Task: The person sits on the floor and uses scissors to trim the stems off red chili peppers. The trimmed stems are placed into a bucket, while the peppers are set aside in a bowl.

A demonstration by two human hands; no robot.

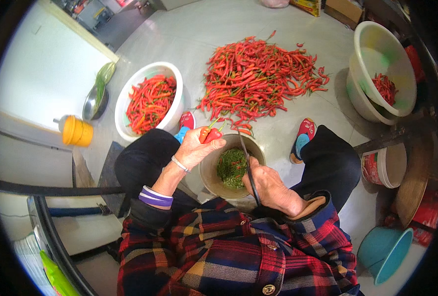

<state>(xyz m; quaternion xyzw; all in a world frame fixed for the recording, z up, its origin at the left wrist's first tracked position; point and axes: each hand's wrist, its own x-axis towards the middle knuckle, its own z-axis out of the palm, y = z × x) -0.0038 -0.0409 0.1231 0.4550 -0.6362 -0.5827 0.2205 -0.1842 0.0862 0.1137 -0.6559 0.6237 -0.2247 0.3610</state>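
Red chili peppers (pixel 208 134) with green stems are gripped in my left hand (pixel 196 146), above the rim of a bucket (pixel 207 172). My right hand (pixel 267 185) is closed around a dark, narrow tool, perhaps a knife or scissors (pixel 245 148), which points away from me over the bucket's right side. Cut green stems (pixel 233 168) with a few red bits lie in the bucket, which stands between my knees. Beyond it a large heap of red chilies (pixel 256 77) is spread on the floor. A white basin (pixel 180 79) with more red chilies stands to the left.
Nested pale basins (pixel 359 48), the upper holding some chilies, stand at the right. Below them are a white tub (pixel 393 168) and a teal basin (pixel 385 251). At the left are a yellow bucket (pixel 78 131) and a metal bowl (pixel 91 105) with greens.
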